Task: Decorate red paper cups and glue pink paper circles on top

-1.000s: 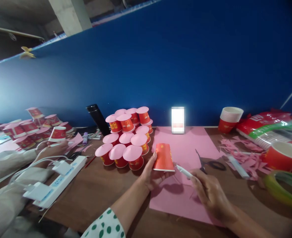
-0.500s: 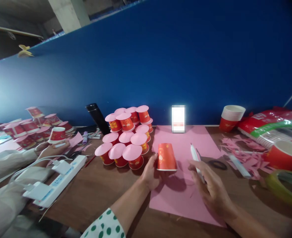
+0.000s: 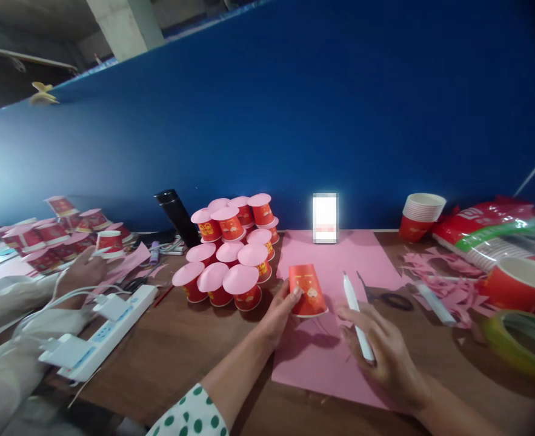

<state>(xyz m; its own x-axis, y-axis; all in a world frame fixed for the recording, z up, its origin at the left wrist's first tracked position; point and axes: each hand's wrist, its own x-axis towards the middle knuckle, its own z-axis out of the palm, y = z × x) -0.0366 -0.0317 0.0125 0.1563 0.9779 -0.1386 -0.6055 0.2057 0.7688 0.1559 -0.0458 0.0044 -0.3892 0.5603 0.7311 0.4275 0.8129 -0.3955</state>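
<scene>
At the left of the table (image 3: 176, 339), a co-worker's hand (image 3: 80, 269) is beside a red cup; a power strip (image 3: 108, 333) lies by the front edge. A black bottle (image 3: 177, 218) leans near the back edge, and paper-topped cups (image 3: 229, 252) stand in rows to its right. The left hand (image 3: 279, 318) grips a red cup (image 3: 308, 290), tilted with its white rim downward, above a pink sheet (image 3: 340, 260) reaching from the back edge toward the front. The paper wall probably dents easily, so a light, even hold by thumb and fingers suits it best. The right hand (image 3: 380, 345) holds a white pen (image 3: 357, 315), tip up and apart from the cup. Good control would call for a grip nearer the tip, gentle pressure, and the cup turned so the left thumb leaves the facing side free. Scissors (image 3: 385, 297) lie beyond; stacked cups (image 3: 415, 227) stand near the back edge, and tape (image 3: 498, 357) lies nearer the right front corner.
</scene>
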